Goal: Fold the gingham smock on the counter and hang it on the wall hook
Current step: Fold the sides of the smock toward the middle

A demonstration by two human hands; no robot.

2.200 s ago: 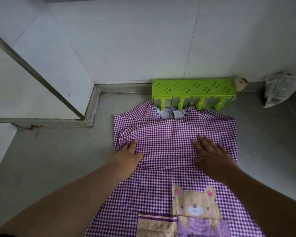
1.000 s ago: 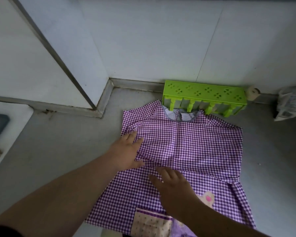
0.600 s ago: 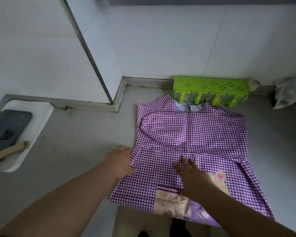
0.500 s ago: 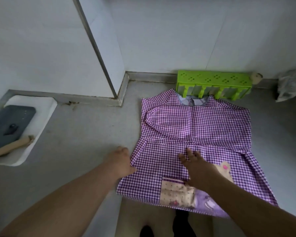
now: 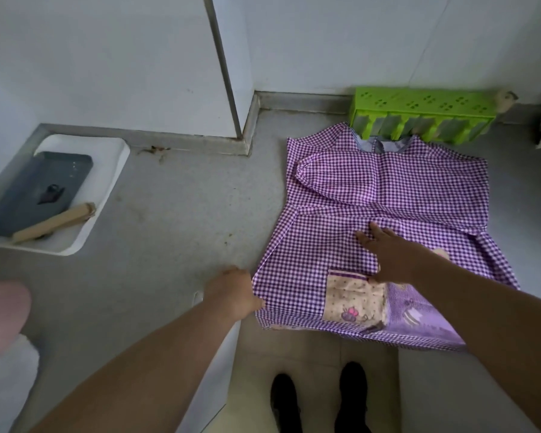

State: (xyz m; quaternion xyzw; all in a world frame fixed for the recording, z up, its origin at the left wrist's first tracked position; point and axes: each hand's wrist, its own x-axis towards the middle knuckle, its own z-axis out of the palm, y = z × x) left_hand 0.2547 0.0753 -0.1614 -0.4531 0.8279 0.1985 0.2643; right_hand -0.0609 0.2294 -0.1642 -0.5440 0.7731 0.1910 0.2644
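- On the grey counter (image 5: 175,214) the purple gingham smock (image 5: 388,195) lies spread flat, its collar end up against a green plastic rack (image 5: 425,115) by the wall, its hem hanging a little over the counter's front edge.
- The left hand (image 5: 233,292) is at the smock's lower left edge; its fingers are tucked under the cloth, so whether they pinch the edge cannot be told.
- The right hand (image 5: 388,251) lies flat on the middle of the smock, fingers straight and spread, holding nothing, just above a beige patch pocket (image 5: 353,296).
- To the left, well apart, a white tray (image 5: 107,170) holds a dark flat slab (image 5: 38,192) and a wooden stick (image 5: 53,221).
- Below the counter edge two black shoes (image 5: 319,401) stand on pale floor tiles.
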